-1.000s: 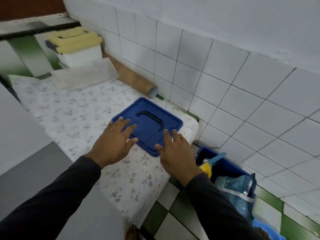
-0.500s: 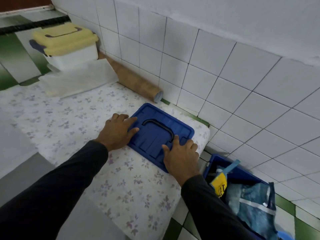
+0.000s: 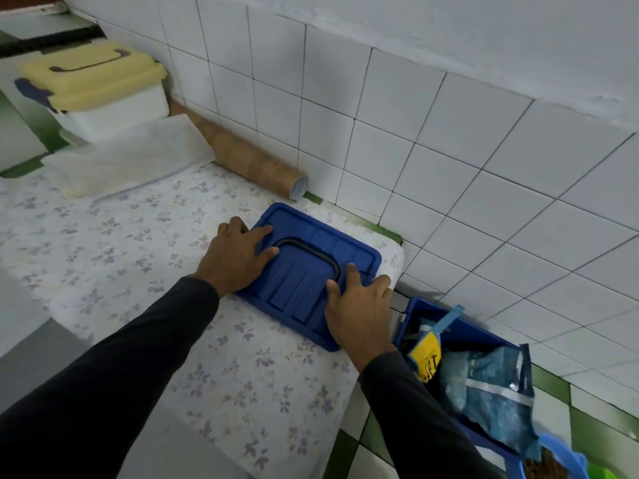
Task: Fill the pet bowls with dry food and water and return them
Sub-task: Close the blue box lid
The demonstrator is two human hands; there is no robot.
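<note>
A blue plastic lid (image 3: pixel 304 288) with a dark handle lies flat on a floral-covered surface (image 3: pixel 145 257) by the tiled wall. My left hand (image 3: pixel 235 257) rests on the lid's left edge with fingers spread over it. My right hand (image 3: pixel 359 305) lies on the lid's right edge, fingers straight. To the right, lower down, an open blue bin (image 3: pixel 446 337) holds a blue pet-food bag (image 3: pixel 491 392) and a yellow packet (image 3: pixel 427 357). A blue bowl (image 3: pixel 560 454) with brown kibble shows at the bottom right corner.
A cardboard tube (image 3: pixel 249 157) lies along the wall behind the lid. A white container with a yellow lid (image 3: pixel 100 84) stands at the far left, with folded white sheeting (image 3: pixel 128 164) before it. Green and white floor tiles (image 3: pixel 345 454) lie below.
Both hands have slid further onto the blue lid, from hovering at its near edges to lying on it. The view has shifted closer and rightward.
</note>
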